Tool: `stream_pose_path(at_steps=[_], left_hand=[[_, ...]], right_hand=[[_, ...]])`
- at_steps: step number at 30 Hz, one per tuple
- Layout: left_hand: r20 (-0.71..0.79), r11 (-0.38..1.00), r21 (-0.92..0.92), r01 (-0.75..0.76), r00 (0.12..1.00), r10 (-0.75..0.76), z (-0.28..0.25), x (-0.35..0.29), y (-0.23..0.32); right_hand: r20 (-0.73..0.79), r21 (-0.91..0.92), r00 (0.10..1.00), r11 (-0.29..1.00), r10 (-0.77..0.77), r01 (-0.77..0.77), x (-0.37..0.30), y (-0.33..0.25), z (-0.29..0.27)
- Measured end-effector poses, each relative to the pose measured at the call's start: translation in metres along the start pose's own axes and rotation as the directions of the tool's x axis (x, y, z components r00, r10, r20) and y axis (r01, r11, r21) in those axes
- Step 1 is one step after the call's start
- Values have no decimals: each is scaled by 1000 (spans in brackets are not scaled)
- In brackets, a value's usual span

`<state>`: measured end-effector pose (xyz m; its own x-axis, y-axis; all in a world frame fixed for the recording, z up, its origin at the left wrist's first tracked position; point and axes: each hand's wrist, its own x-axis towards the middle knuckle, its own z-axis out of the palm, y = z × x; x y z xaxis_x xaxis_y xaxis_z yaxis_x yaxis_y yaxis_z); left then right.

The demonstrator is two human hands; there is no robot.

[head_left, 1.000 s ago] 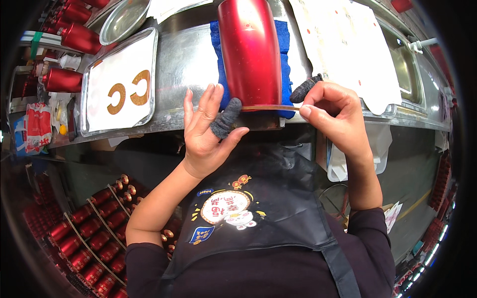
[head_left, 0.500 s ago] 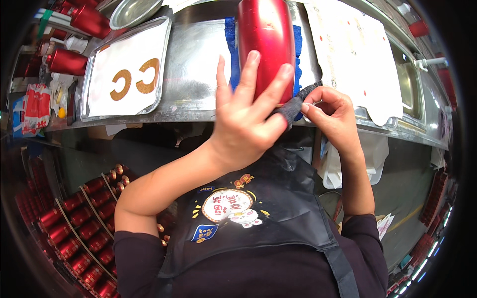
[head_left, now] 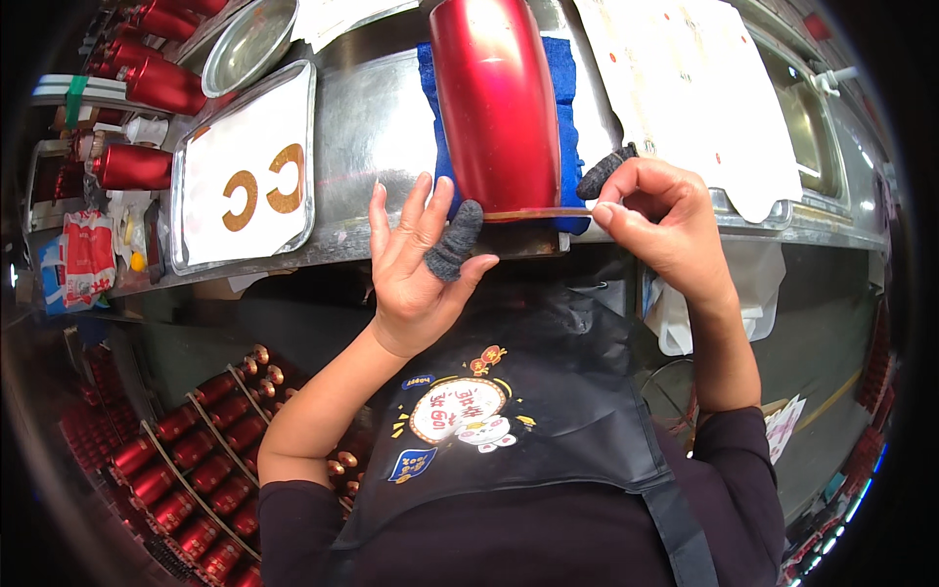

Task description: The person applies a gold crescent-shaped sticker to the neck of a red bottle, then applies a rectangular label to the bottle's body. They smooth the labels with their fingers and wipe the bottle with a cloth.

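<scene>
A glossy red metal bottle (head_left: 497, 108) lies on a blue cloth (head_left: 564, 83) on the steel worktop. Just off its near end, my right hand (head_left: 670, 223) pinches one end of a thin gold-brown strip (head_left: 543, 212). Seen nearly edge-on, the strip stretches left toward my left hand's grey knit finger cover; whether it touches is unclear. My left hand (head_left: 416, 269) is open, fingers spread, below and left of the bottle. A grey finger cover (head_left: 455, 242) sits on its index finger, and a similar one (head_left: 604, 173) on the right index finger.
On the left, a clear tray (head_left: 245, 238) holds a white sheet with two gold C-shaped pieces (head_left: 287, 179). Behind it are a metal bowl (head_left: 251, 44) and red bottles (head_left: 166, 84). White sheets (head_left: 685, 98) lie on the right. Racked red bottles (head_left: 210, 474) stand lower left.
My left hand has come off the bottle and moved down left, its fingers spreading. The thin strip in my right hand's pinch now shows. The whole view has shifted slightly.
</scene>
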<state>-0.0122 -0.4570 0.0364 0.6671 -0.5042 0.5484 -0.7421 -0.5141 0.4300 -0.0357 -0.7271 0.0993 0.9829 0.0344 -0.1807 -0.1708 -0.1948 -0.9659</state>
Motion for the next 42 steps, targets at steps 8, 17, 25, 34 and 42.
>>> stream_pose_path(at_steps=[8, 17, 25, 34, 42], left_hand=[[-16, 981, 158, -115, 993, 119, -3, 28, 15], [-159, 1000, -14, -13, 987, 11, 17, 47, 15], [-65, 974, -195, 112, 990, -127, -1, -1, 0], [4, 998, -57, 9, 1000, -9, 1, -3, -2], [-18, 991, 93, -100, 995, 102, -1, 24, 10]], right_hand=[[19, 9, 1000, 1000, 12, -12, 6, 12, -2], [60, -125, 998, 991, -34, 41, 11, 14, 4], [93, 131, 992, 987, 81, -93, 5, 4, 0], [43, 52, 998, 998, 40, -42, -4, 1, -9], [44, 81, 998, 995, 48, -51, 3, 14, -8]])
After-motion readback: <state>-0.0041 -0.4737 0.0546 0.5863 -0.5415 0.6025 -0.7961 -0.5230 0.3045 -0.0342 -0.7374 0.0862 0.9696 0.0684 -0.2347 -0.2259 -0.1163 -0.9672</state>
